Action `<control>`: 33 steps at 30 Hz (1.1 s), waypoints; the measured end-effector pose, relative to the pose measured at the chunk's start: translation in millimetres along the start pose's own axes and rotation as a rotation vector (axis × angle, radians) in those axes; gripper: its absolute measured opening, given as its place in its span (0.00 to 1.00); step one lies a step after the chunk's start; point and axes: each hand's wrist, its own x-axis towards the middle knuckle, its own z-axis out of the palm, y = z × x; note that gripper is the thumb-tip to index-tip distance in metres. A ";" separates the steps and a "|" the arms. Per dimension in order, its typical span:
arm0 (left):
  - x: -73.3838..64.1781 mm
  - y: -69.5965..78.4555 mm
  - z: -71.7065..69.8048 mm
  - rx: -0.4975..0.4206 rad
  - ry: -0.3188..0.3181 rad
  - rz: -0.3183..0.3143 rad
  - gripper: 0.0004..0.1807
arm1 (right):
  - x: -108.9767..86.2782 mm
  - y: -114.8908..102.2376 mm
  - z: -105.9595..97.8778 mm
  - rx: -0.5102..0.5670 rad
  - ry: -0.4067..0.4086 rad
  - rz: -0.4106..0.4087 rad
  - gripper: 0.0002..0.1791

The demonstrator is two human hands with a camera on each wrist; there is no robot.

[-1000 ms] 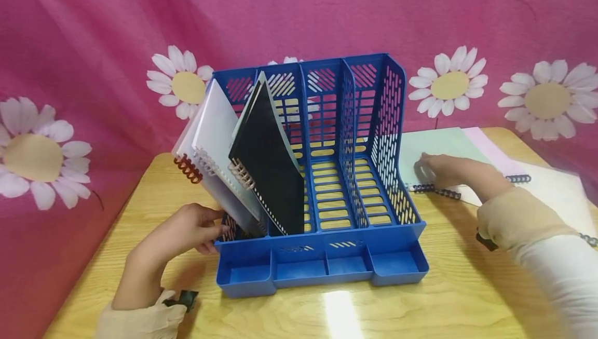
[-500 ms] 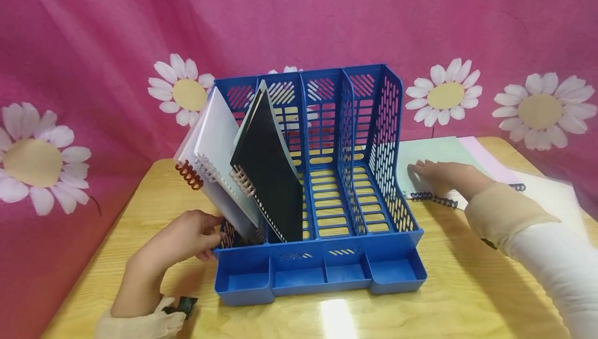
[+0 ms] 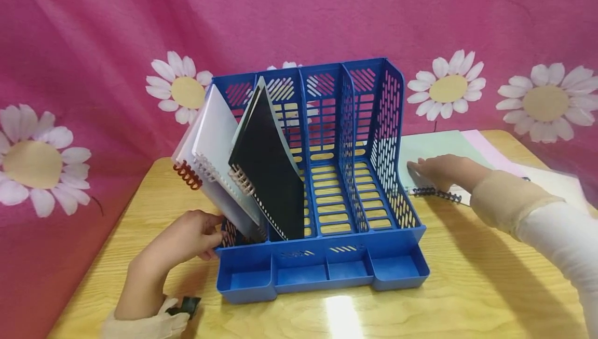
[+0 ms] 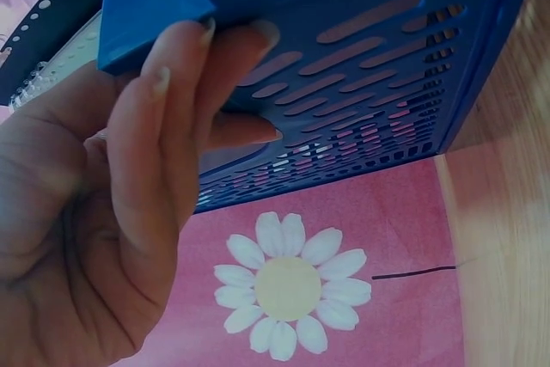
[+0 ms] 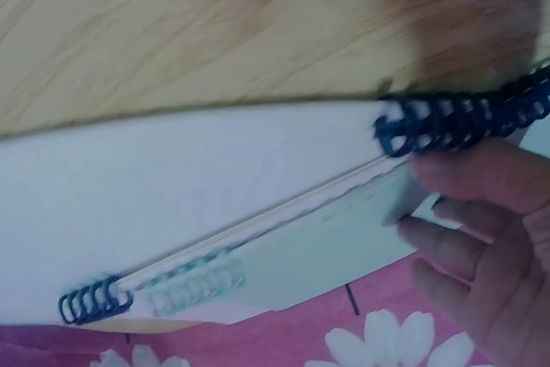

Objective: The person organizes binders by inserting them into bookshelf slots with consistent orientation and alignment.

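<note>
A blue desktop file rack (image 3: 322,243) with upright compartments and small front trays stands mid-table. My left hand (image 3: 193,232) grips its left side wall near the front; in the left wrist view the fingers (image 4: 176,109) curl at the wall's edge. Leaning in the left compartments are pale coil-bound notebooks (image 3: 217,121) and a black-covered one (image 3: 271,173). My right hand (image 3: 450,170) rests on a pale green spiral notebook (image 3: 434,144) right of the rack. In the right wrist view its thumb (image 5: 473,174) lies by a dark coil (image 5: 447,122), fingers spread loosely over the green cover.
Beside the green notebook lie a pink notebook (image 3: 486,149) and a white one (image 3: 556,186), overlapping on the wooden table (image 3: 383,313). A pink cloth (image 3: 299,12) with daisies hangs close behind the rack.
The right hand stays over the green notebook, its fingers lying flatter than a second ago. Its coil has shifted very slightly. The left hand keeps its grip on the rack; the head view tilts a little.
</note>
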 end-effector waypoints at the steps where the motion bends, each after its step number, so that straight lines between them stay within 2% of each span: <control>1: 0.0 0.1 -0.1 0.004 -0.002 0.001 0.22 | -0.2 0.5 1.3 0.183 0.062 0.021 0.42; 4: 0.9 0.4 -0.1 0.013 -0.006 0.021 0.22 | -1.7 4.2 7.0 0.272 0.081 0.056 0.44; 8: 1.7 0.9 0.4 0.016 -0.007 0.031 0.22 | -2.6 11.0 14.5 0.338 0.094 0.051 0.48; 12: 1.3 1.3 0.3 0.014 -0.001 0.026 0.22 | -1.9 12.7 13.8 0.353 0.111 0.019 0.52; 19: -1.2 -0.1 -0.6 0.030 -0.003 0.031 0.21 | 1.8 4.3 2.0 0.259 0.089 -0.070 0.50; 27: -2.1 -0.4 -0.8 0.048 -0.011 0.040 0.20 | 4.6 2.3 3.1 0.359 0.009 -0.042 0.52; 33: -0.1 -0.3 0.0 0.037 -0.017 0.037 0.21 | 4.5 6.5 9.8 0.442 0.037 -0.033 0.48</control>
